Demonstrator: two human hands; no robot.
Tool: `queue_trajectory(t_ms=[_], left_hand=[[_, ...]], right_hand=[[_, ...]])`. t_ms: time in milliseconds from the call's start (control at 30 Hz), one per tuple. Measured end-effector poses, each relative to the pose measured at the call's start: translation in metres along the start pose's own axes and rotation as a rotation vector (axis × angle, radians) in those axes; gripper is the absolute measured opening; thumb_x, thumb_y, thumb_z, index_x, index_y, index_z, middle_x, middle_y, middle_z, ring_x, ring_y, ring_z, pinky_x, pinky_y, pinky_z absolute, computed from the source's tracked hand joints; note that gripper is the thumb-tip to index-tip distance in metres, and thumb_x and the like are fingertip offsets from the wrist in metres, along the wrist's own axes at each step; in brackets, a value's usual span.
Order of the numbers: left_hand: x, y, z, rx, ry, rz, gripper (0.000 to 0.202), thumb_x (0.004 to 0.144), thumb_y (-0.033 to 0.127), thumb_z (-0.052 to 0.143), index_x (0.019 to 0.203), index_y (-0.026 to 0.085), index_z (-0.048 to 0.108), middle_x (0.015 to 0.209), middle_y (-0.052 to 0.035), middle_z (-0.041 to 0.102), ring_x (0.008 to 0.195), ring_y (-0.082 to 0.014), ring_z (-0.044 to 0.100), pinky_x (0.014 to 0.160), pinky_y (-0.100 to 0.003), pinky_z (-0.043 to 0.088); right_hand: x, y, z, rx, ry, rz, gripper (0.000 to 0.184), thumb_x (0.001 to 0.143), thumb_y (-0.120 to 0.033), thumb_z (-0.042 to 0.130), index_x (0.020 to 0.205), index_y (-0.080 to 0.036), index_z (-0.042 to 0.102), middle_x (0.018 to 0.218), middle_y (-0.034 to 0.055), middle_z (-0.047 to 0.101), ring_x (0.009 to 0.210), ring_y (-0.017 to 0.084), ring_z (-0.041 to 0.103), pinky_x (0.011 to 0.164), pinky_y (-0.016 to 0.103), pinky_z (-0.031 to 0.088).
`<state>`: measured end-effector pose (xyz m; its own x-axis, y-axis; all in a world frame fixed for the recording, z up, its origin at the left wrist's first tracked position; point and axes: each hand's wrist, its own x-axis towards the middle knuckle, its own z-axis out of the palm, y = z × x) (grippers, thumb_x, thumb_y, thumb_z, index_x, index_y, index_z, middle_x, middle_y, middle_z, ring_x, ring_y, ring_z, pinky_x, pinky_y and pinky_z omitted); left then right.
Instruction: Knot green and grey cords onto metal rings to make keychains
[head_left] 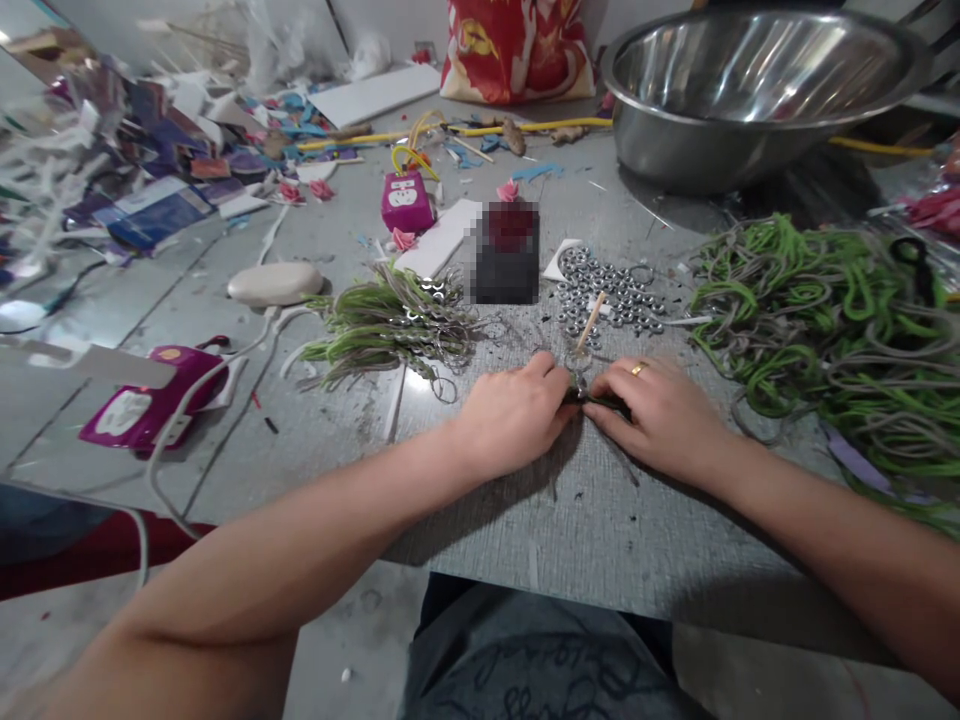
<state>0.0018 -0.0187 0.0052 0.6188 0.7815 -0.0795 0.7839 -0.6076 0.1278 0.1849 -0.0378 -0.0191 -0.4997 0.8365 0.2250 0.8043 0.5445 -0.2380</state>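
My left hand (517, 415) and my right hand (652, 410) meet low over the table, both closed with fingertips pinched together. Between them is a short dark cord (576, 395) with a small shiny metal piece on it; most of it is hidden by my fingers. Thin cord ends trail below toward the table's front edge. Just beyond my fingers lies a heap of small silver metal rings (607, 290), with a thin wooden stick (591, 322) in front. Left of my left hand rests a bundle of green and grey cords (375, 325) with metal key rings at one end.
A large tangle of green and grey cords (795, 330) covers the right side. Behind stand a steel basin (735, 150) and a red bag (517, 50). Purple-wrapped power adapters (407, 203), a white cable (169, 440) and scraps (165, 210) lie left. One item is pixelated.
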Motion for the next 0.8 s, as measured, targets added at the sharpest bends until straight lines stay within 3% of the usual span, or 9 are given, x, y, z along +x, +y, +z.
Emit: queue_trajectory(t_ms=[200,467,800], left_hand=[[0.001,-0.005,0.004,0.007,-0.001,0.013,0.021,0.088,0.025,0.039,0.087,0.018,0.058,0.084,-0.0028,0.059,0.062,-0.0159,0.06,0.048,-0.026,0.039],[0.005,-0.009,-0.01,-0.081,-0.185,0.156,0.019,0.081,0.02,0.041,0.079,0.016,0.059,0.08,-0.0032,0.062,0.073,-0.0159,0.06,0.057,-0.024,0.04],[0.009,-0.015,-0.011,-0.141,-0.265,0.189,0.018,0.075,0.024,0.044,0.068,0.018,0.06,0.07,-0.002,0.063,0.065,-0.015,0.056,0.051,-0.025,0.026]], right_hand=[[0.003,0.0,-0.002,0.01,-0.062,-0.004,0.016,0.086,-0.024,0.045,0.073,-0.018,0.052,0.07,0.0028,0.058,0.07,0.019,0.054,0.067,0.032,0.033],[0.004,0.001,-0.008,0.017,-0.122,-0.036,0.015,0.082,-0.022,0.047,0.068,-0.019,0.052,0.064,-0.0002,0.057,0.063,0.016,0.052,0.065,0.031,0.03],[0.004,0.002,-0.008,0.109,-0.103,0.023,0.016,0.084,-0.025,0.045,0.072,-0.02,0.053,0.069,0.0011,0.06,0.065,0.016,0.052,0.067,0.031,0.032]])
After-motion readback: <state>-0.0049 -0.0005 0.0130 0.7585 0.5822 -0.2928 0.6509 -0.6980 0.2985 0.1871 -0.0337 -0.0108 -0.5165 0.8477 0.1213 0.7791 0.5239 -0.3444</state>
